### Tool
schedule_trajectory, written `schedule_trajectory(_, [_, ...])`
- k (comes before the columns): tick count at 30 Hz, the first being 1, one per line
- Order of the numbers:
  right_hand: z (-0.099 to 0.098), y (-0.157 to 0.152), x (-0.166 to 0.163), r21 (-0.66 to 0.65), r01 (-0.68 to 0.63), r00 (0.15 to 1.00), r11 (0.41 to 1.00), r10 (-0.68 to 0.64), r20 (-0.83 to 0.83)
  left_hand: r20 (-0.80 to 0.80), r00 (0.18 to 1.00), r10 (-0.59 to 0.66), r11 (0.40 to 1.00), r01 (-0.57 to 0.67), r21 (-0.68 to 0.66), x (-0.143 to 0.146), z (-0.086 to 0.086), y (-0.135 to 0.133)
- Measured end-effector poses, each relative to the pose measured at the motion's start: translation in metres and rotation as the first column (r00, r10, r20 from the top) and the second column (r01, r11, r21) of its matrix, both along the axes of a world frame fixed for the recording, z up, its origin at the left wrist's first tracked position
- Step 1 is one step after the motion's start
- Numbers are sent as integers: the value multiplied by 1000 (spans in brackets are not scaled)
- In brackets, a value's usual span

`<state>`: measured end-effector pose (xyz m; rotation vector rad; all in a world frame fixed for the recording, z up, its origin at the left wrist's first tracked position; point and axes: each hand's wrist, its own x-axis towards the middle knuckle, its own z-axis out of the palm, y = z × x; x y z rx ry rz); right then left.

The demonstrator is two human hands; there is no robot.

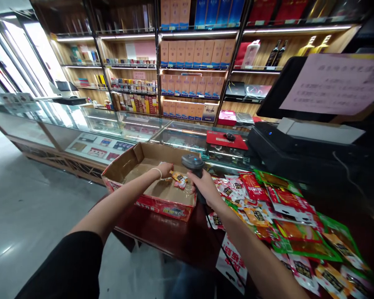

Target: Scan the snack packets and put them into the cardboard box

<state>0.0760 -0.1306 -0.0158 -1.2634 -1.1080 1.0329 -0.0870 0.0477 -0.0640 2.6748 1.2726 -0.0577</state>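
My left hand reaches into an open cardboard box and pinches a small orange snack packet by its edge. My right hand is wrapped round the handle of a dark barcode scanner, whose head points down at the packet. The scanner's cable runs down off the dark red table. A bracelet sits on my left wrist.
Several red, green and orange snack packets are spread over the table at the right. A black till with a screen stands behind them. Glass display counters run to the left, with stocked shelves behind.
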Motion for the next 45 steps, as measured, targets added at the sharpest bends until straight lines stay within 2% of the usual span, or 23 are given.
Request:
schedule_trajectory(4, [1,-1,1,-30,14,999,999,-15,-47,-42,987,-153,984,149,-95,22,-22,-10])
schedule_trajectory(8, [3,-2,1,-41,-6,997,999,3,-75,-79,977,-196,979,191,-67,23,-32,-13])
schedule_trajectory(14, [3,-1,0,-28,-6,997,1000,4,-72,-131,963,-236,972,230,-56,9,-16,-12])
schedule_trajectory(22, [0,-1,-2,11,-1,999,1000,2,-54,-200,938,-284,959,280,-49,3,-3,-40])
schedule_trajectory(27, [1,-2,-3,30,14,995,999,-11,-99,-265,938,-225,974,212,-77,14,-2,-54])
schedule_trajectory(31, [0,-3,-6,48,57,993,997,-51,-110,-238,957,-164,986,155,-55,26,3,-67])
schedule_trajectory(35, [4,-15,-2,79,58,990,995,-48,-131,-109,994,-17,999,21,36,17,23,-70])
schedule_trajectory(38, [9,-30,8,107,53,987,993,-36,-157,64,987,148,976,-156,155,0,41,-72])
schedule_trajectory(40, [13,-42,16,124,58,984,991,-35,-175,176,953,246,934,-282,220,-9,49,-77])
schedule_trajectory(42, [16,-55,25,136,59,981,989,-32,-191,396,864,312,885,-415,209,-10,53,-86])
schedule_trajectory(43, [18,-63,30,142,60,979,988,-31,-200,544,773,327,869,-472,147,-8,54,-92])
schedule_trajectory(44, [20,-70,35,145,61,977,988,-30,-210,696,633,338,864,-503,38,-3,56,-98])
schedule_trajectory(45, [21,-79,40,147,64,976,987,-31,-217,820,449,355,867,-487,-109,3,57,-105])
